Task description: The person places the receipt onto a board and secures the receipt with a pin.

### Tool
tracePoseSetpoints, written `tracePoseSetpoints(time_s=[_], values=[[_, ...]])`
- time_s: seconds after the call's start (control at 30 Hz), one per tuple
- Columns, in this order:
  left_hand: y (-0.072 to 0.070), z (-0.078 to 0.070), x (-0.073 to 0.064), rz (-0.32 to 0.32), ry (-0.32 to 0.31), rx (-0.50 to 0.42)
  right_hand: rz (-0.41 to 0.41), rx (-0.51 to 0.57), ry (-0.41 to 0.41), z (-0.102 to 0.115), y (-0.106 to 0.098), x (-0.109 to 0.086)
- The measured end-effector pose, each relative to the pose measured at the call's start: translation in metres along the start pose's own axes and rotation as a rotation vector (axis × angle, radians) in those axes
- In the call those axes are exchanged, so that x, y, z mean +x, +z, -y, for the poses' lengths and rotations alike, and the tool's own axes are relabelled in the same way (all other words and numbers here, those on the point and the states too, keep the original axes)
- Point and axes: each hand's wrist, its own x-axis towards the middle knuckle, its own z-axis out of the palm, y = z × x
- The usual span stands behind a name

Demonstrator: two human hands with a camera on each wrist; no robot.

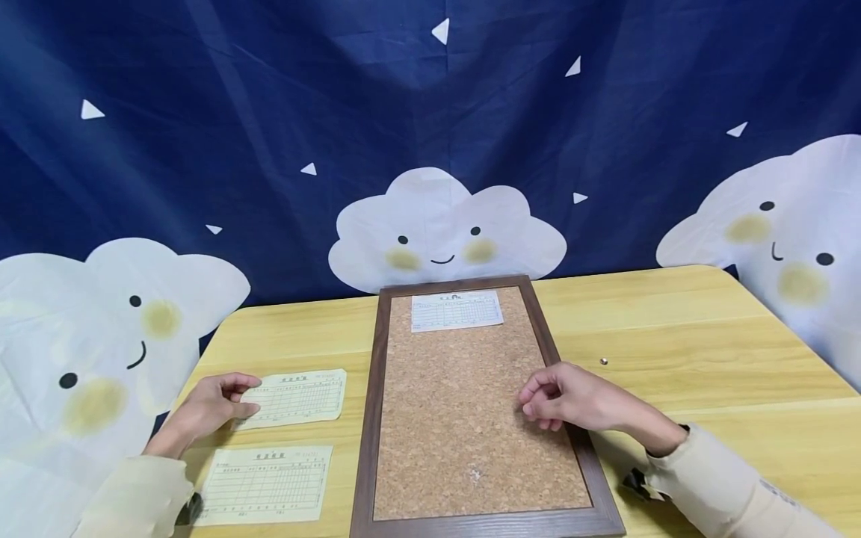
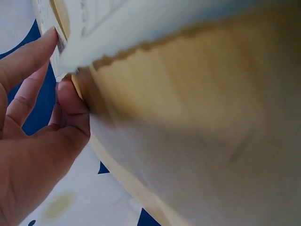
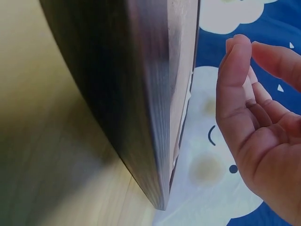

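Holding the left end of the upper printed slip (image 1: 296,400), the left hand (image 1: 205,412) is working at the left of the table (image 1: 706,351) in the head view, half-closed, thumb and fingers gripping the paper. Picking up that slip seems to be the step in hand; the next move would be calling for a level carry rightward onto the bare cork, print up. The slip is sitting left of the corkboard (image 1: 457,403), beyond a lower slip (image 1: 265,486), its long axis running left to right, its header facing the far side. The board is pointing lengthwise toward the cloud-print curtain (image 1: 269,112), with a third slip (image 1: 457,314) lying crosswise near its top. The right hand (image 1: 581,396) is hovering at the board's right edge — loosely curled, nothing showing in it — and a small metallic tack (image 1: 603,361) is resting beyond.

In the left wrist view, thumb and fingers are meeting paper at an edge; a blurred, ragged-edged sheet is filling the foreground — which slip, I cannot tell.

In the right wrist view, thumb and forefinger tips are almost touching, apart from the dark wooden frame (image 3: 157,117).
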Motion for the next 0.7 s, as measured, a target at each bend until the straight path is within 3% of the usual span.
tracePoseSetpoints(time_s=[0.33, 0.57, 0.7], values=[[0.0008, -0.0048, 0.0008, -0.02, -0.013, 0.057, -0.001, 0.007, 0.009, -0.001, -0.0001, -0.001], [-0.0034, 0.0011, -0.0013, 0.011, -0.013, -0.007, 0.008, 0.022, 0.009, 0.0005, 0.0007, -0.0005], [-0.007, 0.002, -0.0037, 0.036, -0.046, -0.042, 0.012, 0.024, 0.005, 0.0006, 0.0015, 0.0002]])
